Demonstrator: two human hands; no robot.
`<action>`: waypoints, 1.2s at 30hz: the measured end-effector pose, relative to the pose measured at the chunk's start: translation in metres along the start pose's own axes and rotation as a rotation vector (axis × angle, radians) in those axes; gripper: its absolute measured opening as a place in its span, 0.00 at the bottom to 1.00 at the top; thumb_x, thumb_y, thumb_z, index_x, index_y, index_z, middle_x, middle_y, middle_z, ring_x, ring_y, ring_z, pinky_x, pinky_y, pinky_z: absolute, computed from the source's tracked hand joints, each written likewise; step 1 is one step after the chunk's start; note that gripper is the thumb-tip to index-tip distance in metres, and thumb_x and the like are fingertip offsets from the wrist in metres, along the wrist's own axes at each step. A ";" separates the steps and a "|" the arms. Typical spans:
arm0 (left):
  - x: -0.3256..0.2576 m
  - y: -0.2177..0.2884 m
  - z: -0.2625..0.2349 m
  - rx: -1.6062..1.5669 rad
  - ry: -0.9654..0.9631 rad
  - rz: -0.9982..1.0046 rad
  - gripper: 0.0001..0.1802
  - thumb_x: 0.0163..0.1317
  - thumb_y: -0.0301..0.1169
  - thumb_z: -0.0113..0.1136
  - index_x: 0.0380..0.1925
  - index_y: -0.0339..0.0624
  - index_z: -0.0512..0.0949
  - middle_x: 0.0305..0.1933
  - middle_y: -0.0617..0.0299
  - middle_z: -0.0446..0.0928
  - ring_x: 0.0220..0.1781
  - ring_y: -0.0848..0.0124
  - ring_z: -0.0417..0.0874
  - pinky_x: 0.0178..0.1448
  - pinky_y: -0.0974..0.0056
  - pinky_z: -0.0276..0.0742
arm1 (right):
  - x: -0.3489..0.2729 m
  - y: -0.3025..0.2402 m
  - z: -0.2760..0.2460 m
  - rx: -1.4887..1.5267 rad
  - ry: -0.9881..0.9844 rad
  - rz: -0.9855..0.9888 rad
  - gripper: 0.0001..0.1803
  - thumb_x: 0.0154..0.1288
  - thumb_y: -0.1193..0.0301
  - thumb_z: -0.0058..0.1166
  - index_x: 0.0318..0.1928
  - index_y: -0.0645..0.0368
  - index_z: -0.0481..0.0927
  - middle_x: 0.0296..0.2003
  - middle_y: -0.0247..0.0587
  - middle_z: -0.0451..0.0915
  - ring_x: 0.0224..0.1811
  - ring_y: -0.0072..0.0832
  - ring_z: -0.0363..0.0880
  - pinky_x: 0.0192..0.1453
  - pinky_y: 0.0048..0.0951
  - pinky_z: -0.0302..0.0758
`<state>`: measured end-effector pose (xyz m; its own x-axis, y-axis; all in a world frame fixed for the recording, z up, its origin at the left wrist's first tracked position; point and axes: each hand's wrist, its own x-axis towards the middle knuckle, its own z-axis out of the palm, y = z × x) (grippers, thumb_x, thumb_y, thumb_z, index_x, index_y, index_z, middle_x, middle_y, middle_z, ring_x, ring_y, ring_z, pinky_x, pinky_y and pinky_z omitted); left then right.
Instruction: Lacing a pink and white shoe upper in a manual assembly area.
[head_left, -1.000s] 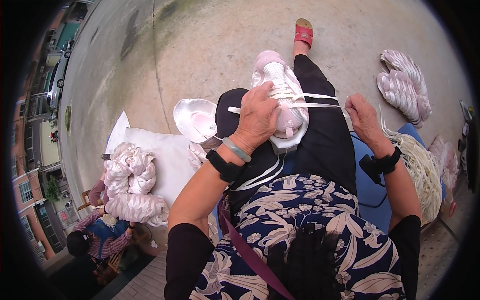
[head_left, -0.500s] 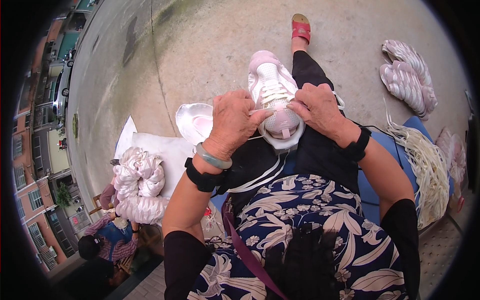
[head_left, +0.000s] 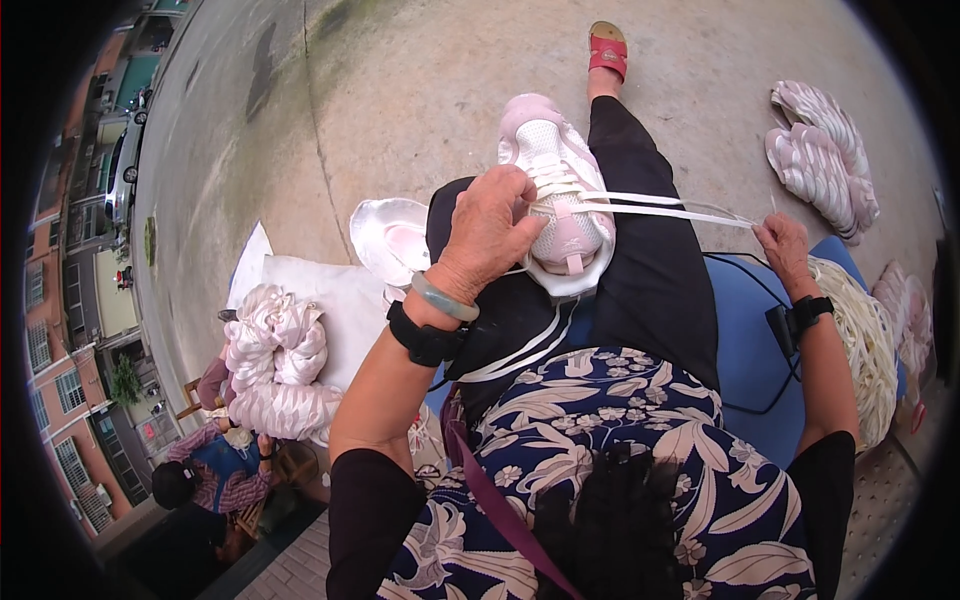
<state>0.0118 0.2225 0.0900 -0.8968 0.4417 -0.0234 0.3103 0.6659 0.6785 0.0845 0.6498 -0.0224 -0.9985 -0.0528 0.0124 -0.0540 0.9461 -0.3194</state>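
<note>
- The left hand [head_left: 490,225] has its grip closed on the pink sneaker [head_left: 558,190] resting on the lap.
- The right hand [head_left: 783,243] pinches the white laces [head_left: 660,207], pulled taut, apparently doubled.
- More shoe uppers [head_left: 822,155] lie beyond on the concrete ground [head_left: 420,90].

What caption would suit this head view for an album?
Left hand steadies a pink shoe on the lap while the right hand pulls its white lace taut.
</note>
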 end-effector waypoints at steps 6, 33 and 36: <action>-0.011 -0.006 0.011 -0.165 0.100 -0.171 0.07 0.49 0.24 0.62 0.28 0.37 0.74 0.29 0.63 0.72 0.28 0.75 0.72 0.34 0.71 0.71 | 0.035 -0.028 0.003 0.342 0.078 0.070 0.11 0.61 0.65 0.52 0.33 0.61 0.78 0.29 0.47 0.76 0.32 0.40 0.76 0.37 0.33 0.71; 0.027 0.051 0.077 0.740 -0.031 0.567 0.17 0.53 0.30 0.54 0.44 0.37 0.71 0.23 0.62 0.68 0.33 0.67 0.70 0.38 0.61 0.62 | 0.129 -0.104 -0.085 1.026 0.047 0.045 0.08 0.67 0.69 0.47 0.41 0.59 0.76 0.21 0.27 0.72 0.20 0.10 0.62 0.24 0.13 0.61; 0.025 0.057 0.089 0.720 -0.085 0.578 0.15 0.55 0.27 0.50 0.44 0.37 0.71 0.21 0.63 0.68 0.31 0.68 0.70 0.38 0.61 0.62 | 0.148 -0.068 -0.099 0.964 0.128 0.111 0.09 0.67 0.68 0.47 0.40 0.59 0.76 0.21 0.26 0.71 0.21 0.10 0.62 0.25 0.12 0.60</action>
<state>0.0349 0.3253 0.0631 -0.5242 0.8454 0.1029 0.8488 0.5285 -0.0178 -0.0603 0.6088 0.0946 -0.9937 0.1100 0.0203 0.0106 0.2735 -0.9618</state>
